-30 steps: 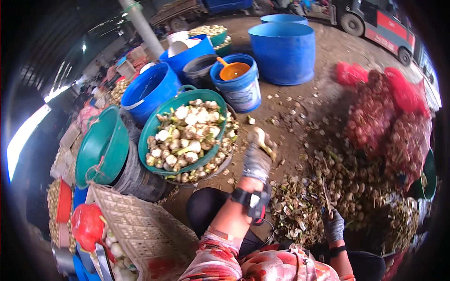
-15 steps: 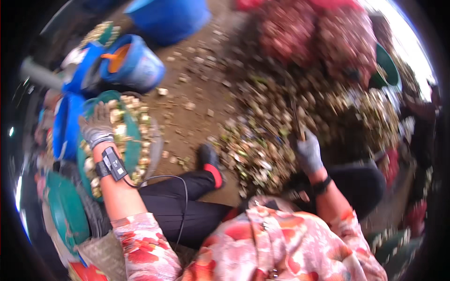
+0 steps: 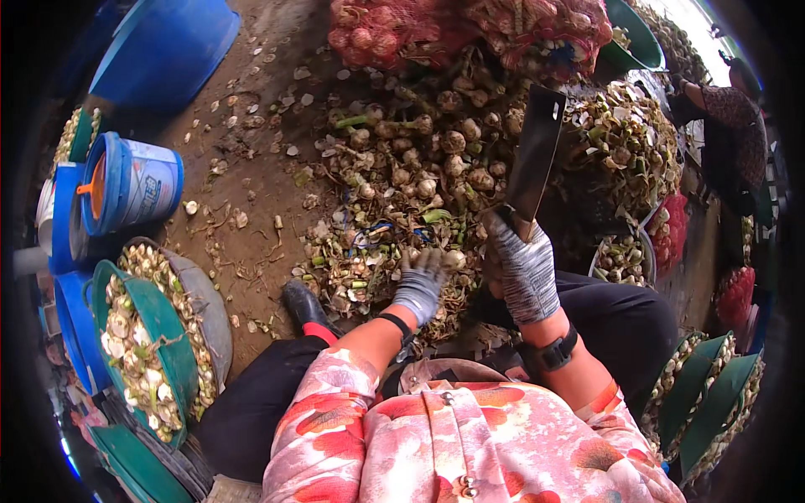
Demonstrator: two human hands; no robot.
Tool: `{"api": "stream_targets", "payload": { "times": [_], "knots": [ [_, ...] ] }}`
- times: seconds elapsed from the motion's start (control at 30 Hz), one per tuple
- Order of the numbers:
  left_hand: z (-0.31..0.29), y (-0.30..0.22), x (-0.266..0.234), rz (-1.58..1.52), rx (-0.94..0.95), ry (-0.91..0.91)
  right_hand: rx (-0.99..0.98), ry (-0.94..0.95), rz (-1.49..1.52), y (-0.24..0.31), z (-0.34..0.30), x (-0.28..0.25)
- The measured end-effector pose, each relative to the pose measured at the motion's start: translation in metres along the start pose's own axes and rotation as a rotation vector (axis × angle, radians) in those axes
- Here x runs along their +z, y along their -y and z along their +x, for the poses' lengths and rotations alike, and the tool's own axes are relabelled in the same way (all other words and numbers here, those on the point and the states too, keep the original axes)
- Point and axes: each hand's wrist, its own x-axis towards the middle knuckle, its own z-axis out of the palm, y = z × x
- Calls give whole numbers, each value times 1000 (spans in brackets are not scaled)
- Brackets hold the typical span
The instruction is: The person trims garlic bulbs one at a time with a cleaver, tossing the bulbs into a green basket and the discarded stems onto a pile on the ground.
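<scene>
My right hand (image 3: 527, 275), in a grey knitted glove, is closed around the handle of a cleaver (image 3: 538, 151). Its broad dark blade points up and away from me over the heap. To its left, my gloved left hand (image 3: 419, 287) reaches onto the near part of the garlic heap (image 3: 401, 180), fingers stretched out. A garlic bulb (image 3: 454, 259) lies right beside those fingertips. Whole bulbs with stalks make up the far part of the heap; cut stems and loose skins are mixed in nearer to me.
At my left stands a green basin (image 3: 173, 335) with trimmed garlic, near a blue bucket (image 3: 155, 186) and a large blue tub (image 3: 168, 59). Red mesh sacks (image 3: 387, 35) stand beyond the heap. A trimmings pile (image 3: 629, 142) and another person (image 3: 731, 138) are at right.
My left hand has come from over the green basin to the garlic heap. The view has swung right. The cleaver, edge-on and blurred before, now shows its broad face.
</scene>
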Motion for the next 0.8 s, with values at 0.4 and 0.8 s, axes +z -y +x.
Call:
{"api": "stream_targets", "payload": {
  "times": [0.4, 0.8],
  "knots": [
    [-38, 160, 28, -616, -647, 475, 82, 87, -110, -15, 19, 2],
    [6, 120, -17, -669, -803, -7, 88, 98, -161, -19, 12, 1]
  ]
}}
